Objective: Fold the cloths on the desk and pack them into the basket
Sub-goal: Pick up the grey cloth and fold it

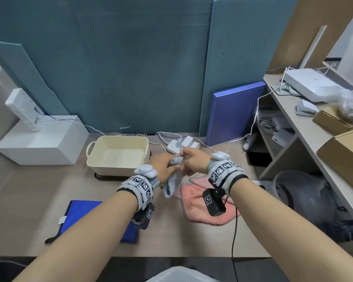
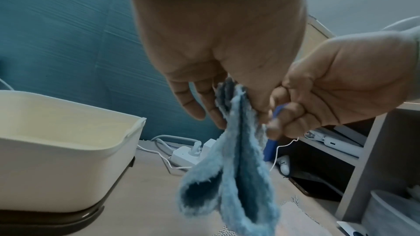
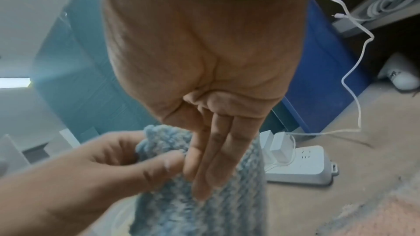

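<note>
A fluffy light blue cloth [image 1: 172, 185] hangs bunched in the air above the desk, just right of the cream basket [image 1: 110, 169]. My left hand [image 1: 165, 164] grips its gathered top from the left. My right hand [image 1: 189, 159] pinches the same top edge from the right, close against the left. In the left wrist view the cloth [image 2: 232, 168] droops in loose folds below both hands, with the basket [image 2: 56, 168] at left. A pink cloth [image 1: 200, 202] lies crumpled on the desk under my right wrist. A dark blue cloth [image 1: 80, 216] lies flat at front left.
A white power strip [image 1: 181, 146] with plugs and cables sits behind the hands. A white box [image 1: 39, 145] stands at back left and a blue folder [image 1: 232, 115] leans at back right. Shelves [image 1: 289, 127] with clutter border the desk's right side. Teal panels [image 1: 130, 68] close off the back.
</note>
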`<state>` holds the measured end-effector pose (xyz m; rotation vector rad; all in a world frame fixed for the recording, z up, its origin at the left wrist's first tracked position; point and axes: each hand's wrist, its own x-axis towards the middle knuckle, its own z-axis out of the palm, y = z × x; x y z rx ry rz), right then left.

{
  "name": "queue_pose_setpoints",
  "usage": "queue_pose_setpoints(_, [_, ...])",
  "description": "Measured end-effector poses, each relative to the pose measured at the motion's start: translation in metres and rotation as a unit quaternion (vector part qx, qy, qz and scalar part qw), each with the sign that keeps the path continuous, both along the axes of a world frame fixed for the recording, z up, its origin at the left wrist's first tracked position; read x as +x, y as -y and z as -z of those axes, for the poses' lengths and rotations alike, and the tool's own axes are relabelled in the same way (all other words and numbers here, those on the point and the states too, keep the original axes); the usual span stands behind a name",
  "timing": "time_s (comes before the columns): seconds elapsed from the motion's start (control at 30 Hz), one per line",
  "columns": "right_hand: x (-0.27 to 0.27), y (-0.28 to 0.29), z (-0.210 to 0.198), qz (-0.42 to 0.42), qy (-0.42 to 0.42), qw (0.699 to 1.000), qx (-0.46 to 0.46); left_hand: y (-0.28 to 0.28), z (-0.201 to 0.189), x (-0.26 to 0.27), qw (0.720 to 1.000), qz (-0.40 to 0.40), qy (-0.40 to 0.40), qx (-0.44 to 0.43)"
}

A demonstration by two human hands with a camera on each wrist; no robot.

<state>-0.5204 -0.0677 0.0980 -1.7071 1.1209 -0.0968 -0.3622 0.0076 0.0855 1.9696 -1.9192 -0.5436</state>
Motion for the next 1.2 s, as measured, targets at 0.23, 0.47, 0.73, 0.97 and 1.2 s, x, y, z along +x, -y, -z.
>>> queue_pose_setpoints(0.23, [-0.024, 0.019, 0.032, -0.117, -0.249, 0.946, -0.169, -0.009, -0.001, 0.019, 0.998, 0.015, -0.053, 0.015])
queue_pose_setpoints(0.47, [-0.033, -0.008, 0.036, -0.018, -0.043, 0.999, -0.012, -0.025, 0.034, 0.049, 0.981, -0.075, -0.139, 0.115])
queue_pose_setpoints(0.73, [-0.016, -0.056, 0.118, 0.038, -0.083, 0.996, -0.005, -0.059, 0.121, 0.065, 0.951, -0.227, -0.092, 0.192])
queue_pose_setpoints(0.97, [-0.018, -0.079, 0.161, 0.046, -0.192, 0.98, 0.008, -0.086, 0.169, 0.047, 0.933, -0.188, -0.015, 0.307])
queue_pose_setpoints(1.2, [-0.008, -0.094, 0.177, 0.09, -0.159, 0.979, 0.085, -0.079, 0.181, 0.032, 0.92, -0.223, -0.08, 0.313])
